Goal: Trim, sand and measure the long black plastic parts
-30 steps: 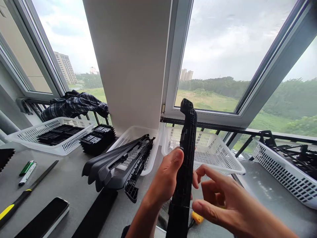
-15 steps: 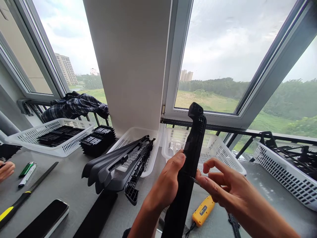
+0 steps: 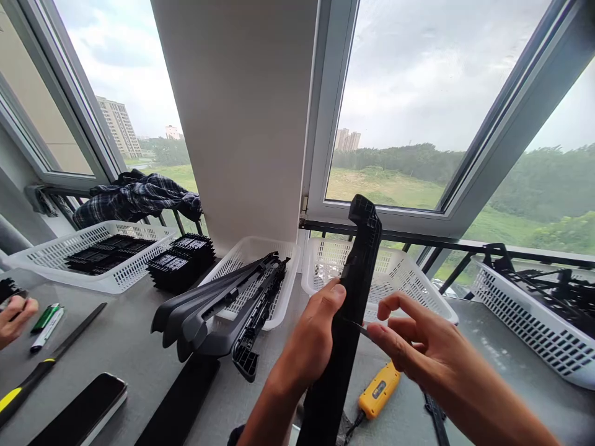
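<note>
Gripping black part: left hand; right hand pinching, probably, thin blade.

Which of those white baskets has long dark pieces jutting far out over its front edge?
The second basket from the left: its long dark pieces reach well past the rim. In the other three baskets, nothing reaches out so far.

Soft, overcast daylight enters through the windows, whose sky is pale and nearly washed out at left. The pillar between them sits in grey shade. The long black part loses detail in its dark lower end. The bench looks evenly dim, and wide-angle distortion stretches the picture's sides.
</note>
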Tool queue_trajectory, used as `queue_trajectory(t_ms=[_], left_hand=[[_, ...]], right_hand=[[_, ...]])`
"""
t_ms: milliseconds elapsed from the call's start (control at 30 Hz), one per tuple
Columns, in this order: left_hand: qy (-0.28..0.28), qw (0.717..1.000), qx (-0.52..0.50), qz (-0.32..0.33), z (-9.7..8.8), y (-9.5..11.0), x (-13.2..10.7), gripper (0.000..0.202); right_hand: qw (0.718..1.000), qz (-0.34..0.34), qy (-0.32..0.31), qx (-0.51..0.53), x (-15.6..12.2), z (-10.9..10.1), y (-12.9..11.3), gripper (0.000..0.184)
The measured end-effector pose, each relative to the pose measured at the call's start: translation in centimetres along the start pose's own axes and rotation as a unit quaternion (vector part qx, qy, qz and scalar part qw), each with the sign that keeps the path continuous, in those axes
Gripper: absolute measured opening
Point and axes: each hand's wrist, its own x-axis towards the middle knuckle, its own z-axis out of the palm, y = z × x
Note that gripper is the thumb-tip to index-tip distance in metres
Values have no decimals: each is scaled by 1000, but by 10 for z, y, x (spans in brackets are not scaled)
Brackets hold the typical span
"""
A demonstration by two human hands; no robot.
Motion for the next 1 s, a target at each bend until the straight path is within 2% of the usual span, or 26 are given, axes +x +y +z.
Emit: queue_trajectory(t_ms=[167, 367, 467, 600, 800, 933, 1000], left_hand=[[51, 998, 24, 29, 0, -3, 0, 50], [143, 986, 71, 40, 5, -1, 2, 49], [125, 986, 80, 70, 7, -4, 4, 64], [104, 985, 87, 109, 8, -7, 5, 77], [88, 985, 97, 112, 8, -2, 5, 76], [101, 981, 112, 125, 8, -1, 6, 72], [105, 978, 124, 134, 9, 0, 7, 69]], right_hand=[[999, -5, -37, -15, 4, 2, 11, 59], [1000, 4, -17, -4, -2, 6, -6, 62], [1000, 1, -13, 0, 0, 10, -11, 64], [1000, -7, -12, -13, 7, 16, -3, 63], [999, 15, 32, -20, 13, 13, 11, 68], [1000, -10, 1, -28, 13, 11, 15, 64], [999, -17, 6, -28, 14, 11, 16, 61]])
